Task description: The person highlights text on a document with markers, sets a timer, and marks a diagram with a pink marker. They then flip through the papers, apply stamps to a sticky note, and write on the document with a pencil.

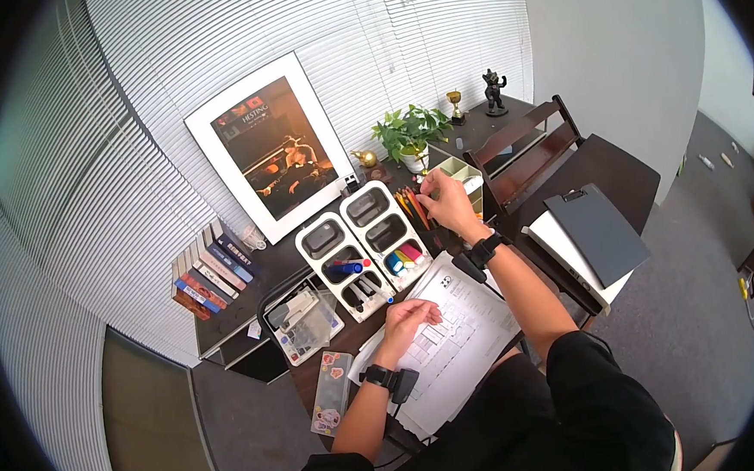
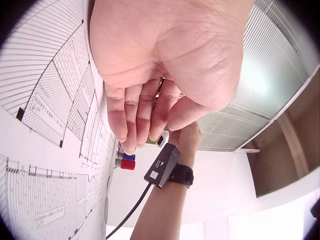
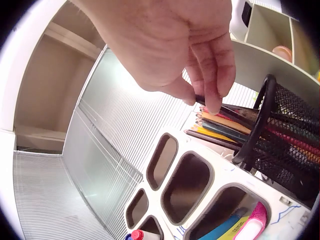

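Observation:
My right hand (image 1: 442, 201) reaches to a black mesh cup (image 1: 416, 214) of coloured pencils at the back of the desk. In the right wrist view the thumb and fingers (image 3: 210, 75) pinch the end of a dark pencil (image 3: 232, 110) that stands in the mesh cup (image 3: 280, 150) among several others. My left hand (image 1: 408, 317) rests on a large printed drawing sheet (image 1: 473, 325). Seen from the left wrist, its loosely bent fingers (image 2: 127, 125) press on the sheet (image 2: 45, 125) and hold nothing.
A white compartment organiser (image 1: 365, 188) with markers lies left of the cup. Beside the sheet are a clear box (image 1: 309, 322) and a sticker-covered case (image 1: 333, 392). A clipboard (image 1: 597, 231), a wooden chair (image 1: 527, 153), a plant (image 1: 410, 134), books (image 1: 211, 271) and a framed poster (image 1: 272, 147) surround the desk.

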### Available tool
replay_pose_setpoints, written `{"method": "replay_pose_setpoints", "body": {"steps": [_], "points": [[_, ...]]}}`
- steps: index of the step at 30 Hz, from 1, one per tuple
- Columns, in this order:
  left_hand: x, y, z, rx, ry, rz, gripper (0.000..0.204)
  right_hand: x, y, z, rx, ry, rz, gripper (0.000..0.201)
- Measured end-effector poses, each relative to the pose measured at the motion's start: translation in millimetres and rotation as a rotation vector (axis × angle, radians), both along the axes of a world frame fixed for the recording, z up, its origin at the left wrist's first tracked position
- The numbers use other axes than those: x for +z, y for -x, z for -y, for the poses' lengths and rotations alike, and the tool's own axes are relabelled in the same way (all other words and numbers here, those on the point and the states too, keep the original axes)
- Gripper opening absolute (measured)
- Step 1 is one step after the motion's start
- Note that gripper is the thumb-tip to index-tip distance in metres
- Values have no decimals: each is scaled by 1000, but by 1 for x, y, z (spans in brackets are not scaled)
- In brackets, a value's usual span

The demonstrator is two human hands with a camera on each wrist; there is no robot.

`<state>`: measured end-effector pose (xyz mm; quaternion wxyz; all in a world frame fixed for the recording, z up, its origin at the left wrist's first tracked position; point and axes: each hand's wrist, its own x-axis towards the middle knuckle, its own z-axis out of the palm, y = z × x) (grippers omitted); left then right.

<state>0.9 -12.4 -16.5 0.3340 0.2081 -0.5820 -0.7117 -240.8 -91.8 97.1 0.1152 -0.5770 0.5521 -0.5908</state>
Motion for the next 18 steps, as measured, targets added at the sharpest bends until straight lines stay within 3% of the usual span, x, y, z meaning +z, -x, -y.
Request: {"method": "replay_pose_setpoints", "body": {"steps": [4,9,12,15,18], "points": [[0,0,0,-6,8,-6,27,8,-3,-5,-24,1,-63,19],[2,1,-1,0,31,-4,28,49,-5,-26,-82,453,-176,12],[2,1,-1,10,30,13,25,78,-3,-46,-55,581,-4,12],[6,3,-4,37,40,-5,26,85,-3,-75,115,498,407,17],[7,6,-9,100,91,-62,24,44,17,-86,347,394,660,24]]}}
